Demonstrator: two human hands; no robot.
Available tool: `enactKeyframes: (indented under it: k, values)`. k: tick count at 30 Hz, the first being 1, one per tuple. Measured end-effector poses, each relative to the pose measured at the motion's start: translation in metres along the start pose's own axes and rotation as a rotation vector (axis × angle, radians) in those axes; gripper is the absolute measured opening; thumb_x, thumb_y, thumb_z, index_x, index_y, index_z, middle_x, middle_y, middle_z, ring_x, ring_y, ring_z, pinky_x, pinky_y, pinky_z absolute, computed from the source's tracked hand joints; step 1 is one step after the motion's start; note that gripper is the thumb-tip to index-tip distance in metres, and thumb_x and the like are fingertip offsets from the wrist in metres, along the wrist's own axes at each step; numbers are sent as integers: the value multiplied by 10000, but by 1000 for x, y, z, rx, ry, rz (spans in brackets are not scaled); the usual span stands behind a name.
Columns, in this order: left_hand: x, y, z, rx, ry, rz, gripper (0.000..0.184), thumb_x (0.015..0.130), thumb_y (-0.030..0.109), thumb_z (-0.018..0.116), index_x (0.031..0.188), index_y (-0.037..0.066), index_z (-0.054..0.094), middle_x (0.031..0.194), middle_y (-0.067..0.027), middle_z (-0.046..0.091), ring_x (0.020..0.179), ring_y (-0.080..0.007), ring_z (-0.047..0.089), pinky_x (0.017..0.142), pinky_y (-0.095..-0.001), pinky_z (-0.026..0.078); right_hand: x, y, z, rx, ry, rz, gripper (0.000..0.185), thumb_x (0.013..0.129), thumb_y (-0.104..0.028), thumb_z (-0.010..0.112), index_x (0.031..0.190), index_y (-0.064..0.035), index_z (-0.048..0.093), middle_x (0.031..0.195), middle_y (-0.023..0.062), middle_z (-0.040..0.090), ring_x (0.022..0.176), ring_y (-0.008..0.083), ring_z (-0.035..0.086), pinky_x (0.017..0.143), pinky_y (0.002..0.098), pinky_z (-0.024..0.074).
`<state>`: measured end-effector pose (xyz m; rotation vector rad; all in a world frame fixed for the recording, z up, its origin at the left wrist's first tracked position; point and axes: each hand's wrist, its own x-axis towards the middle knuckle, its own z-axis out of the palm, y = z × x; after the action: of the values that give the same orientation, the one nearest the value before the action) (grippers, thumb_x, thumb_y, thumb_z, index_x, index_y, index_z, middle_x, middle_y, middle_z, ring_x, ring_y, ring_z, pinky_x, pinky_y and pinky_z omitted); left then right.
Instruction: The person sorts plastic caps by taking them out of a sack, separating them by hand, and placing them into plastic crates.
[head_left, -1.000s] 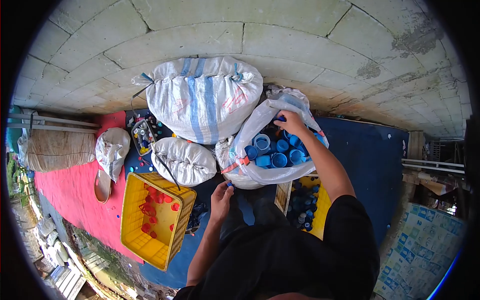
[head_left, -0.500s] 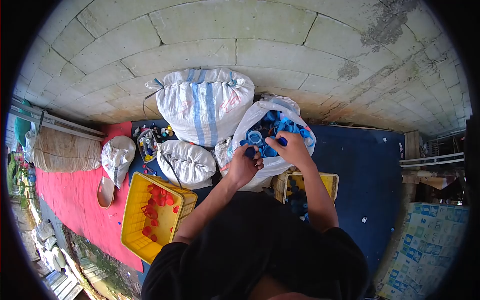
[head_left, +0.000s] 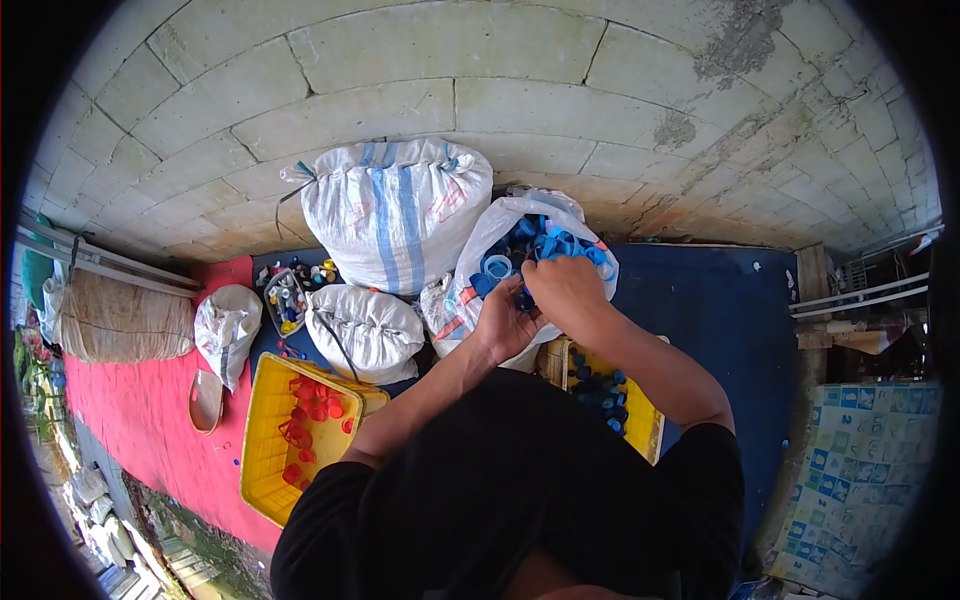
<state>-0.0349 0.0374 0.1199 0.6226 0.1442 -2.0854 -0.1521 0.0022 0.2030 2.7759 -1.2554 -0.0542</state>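
Note:
An open white sack point(head_left: 482, 238) full of blue plastic bottle caps point(head_left: 540, 240) stands in front of me. At its near side my two hands meet. My left hand point(head_left: 505, 318) is curled palm up around a dark blue bottle cap point(head_left: 523, 301). My right hand point(head_left: 570, 292) bends over it from the right, fingers pressed together and pointing down at the left fingers. Whatever the right fingers pinch is hidden behind the back of that hand.
To the left a yellow crate point(head_left: 262, 435) holds red caps point(head_left: 318, 408). Another yellow crate point(head_left: 648, 432), with dark caps point(head_left: 598, 392), sits under my right forearm. Tied white sacks point(head_left: 350, 225) stand by the block wall point(head_left: 380, 105). A small basket point(head_left: 286, 300) contains mixed caps.
My right hand has moved left and down from over the caps to meet my left hand. The blue cap it held is now out of sight. My right elbow has swung outward.

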Motion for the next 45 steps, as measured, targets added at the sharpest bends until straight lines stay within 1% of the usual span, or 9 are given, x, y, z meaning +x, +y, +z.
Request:
enactKeyframes:
  k: [9,15,17,24,27,32,35,38,45]
  values:
    - [4,14,-26,-9,-97,59,329,989,296,441,1172,32,511,1088,-99,582,1019,-229,595,983,-364,483,16,-12,-3,-183,-14,-70,188,735,-140,675,887,-62,596,754,64,665,741,221,682,581,377,535]
    - [-11,27,-32,-129,-192,84,302,1005,260,404,1114,30,566,1042,-93,637,974,-220,631,920,-357,519,21,-10,-44,252,-149,-83,151,778,-148,641,868,-38,590,904,118,647,813,327,664,650,403,531]
    - [-4,28,-47,-109,-192,85,316,1012,258,376,1131,27,556,1075,-105,629,978,-231,639,891,-363,538,23,-13,-44,519,-214,-143,240,787,-174,667,978,-48,597,1011,138,610,866,353,635,725,412,519]
    - [-23,34,-55,-134,-306,84,375,1011,324,387,1134,8,548,1118,-144,600,1060,-262,619,898,-365,549,23,-37,-24,521,-203,-226,641,748,-294,766,1326,-151,530,1087,97,558,1008,292,562,916,428,422]
    - [-39,38,-53,-264,-188,12,381,1010,287,398,1230,5,527,1173,-155,590,1084,-283,605,938,-395,538,15,-42,-15,538,-103,-136,722,730,-294,822,1366,-143,518,1209,109,485,1100,285,529,933,367,426]
    - [-31,36,-94,-316,-179,65,393,1024,277,366,1249,-9,511,1238,-160,591,1067,-305,615,949,-416,522,-9,-63,27,844,96,70,677,763,-275,814,1350,-111,518,1176,129,494,1084,277,537,910,378,446]
    - [-37,34,-106,-346,-189,41,402,1014,295,392,1234,-17,518,1215,-173,590,1108,-302,599,988,-438,503,-33,-99,87,1422,340,489,415,933,-198,655,1291,-43,514,1161,70,512,984,138,543,822,281,448]
    - [-42,30,-104,-324,-129,-18,403,1013,283,386,1244,-25,508,1256,-185,574,1141,-310,587,1001,-445,493,-54,-129,118,1545,379,793,378,988,-222,578,1303,-30,497,1156,54,541,932,117,545,783,253,450]
    - [-62,-4,-121,-287,10,-50,406,1010,225,361,1329,-6,457,1329,-191,541,1221,-324,542,1036,-457,466,-105,-161,132,1804,382,1006,365,1019,-274,505,1335,-92,484,1151,34,556,918,97,545,725,256,495]
